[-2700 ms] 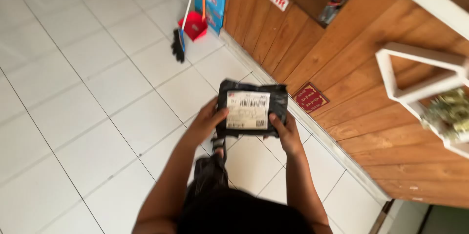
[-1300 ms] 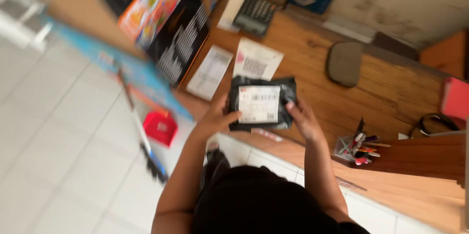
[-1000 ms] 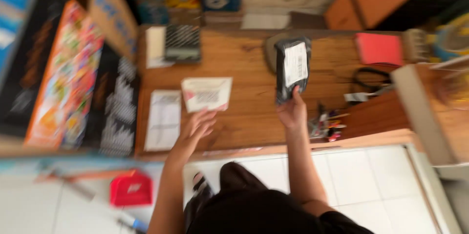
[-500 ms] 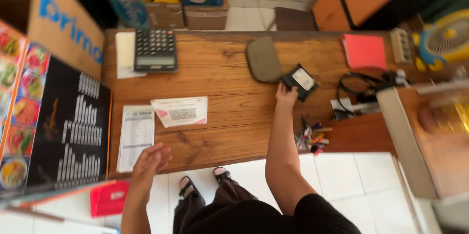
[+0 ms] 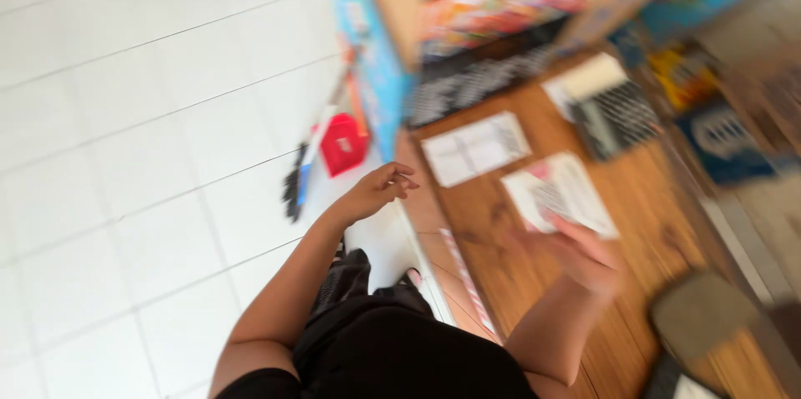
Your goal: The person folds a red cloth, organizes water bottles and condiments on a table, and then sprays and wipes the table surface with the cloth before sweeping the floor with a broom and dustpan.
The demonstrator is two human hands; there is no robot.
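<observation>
My right hand (image 5: 584, 257) is down on the wooden worktop (image 5: 509, 282), fingers reaching onto the near edge of a white printed paper slip (image 5: 561, 192). The hand is blurred, so I cannot tell whether the fingers pinch the slip or only lie on it. My left hand (image 5: 377, 190) hangs in the air off the worktop's edge, over the white tiled floor (image 5: 125, 115), fingers loosely curled and apart, holding nothing.

Just beyond my right hand's fingertips lies the slip; farther out and toward my left hand lies a second white sheet (image 5: 476, 147) flat on the wood. Past the slip, away from me, sits a dark calculator (image 5: 613, 111). Close to my right forearm, on the outer side, is a grey rounded pad (image 5: 705, 316). Beyond my left hand, on the floor, stands a red dustpan (image 5: 344, 142) with a dark brush (image 5: 294, 186) beside it. Colourful boxes (image 5: 517, 7) lean at the worktop's far end, too smeared to make out.
</observation>
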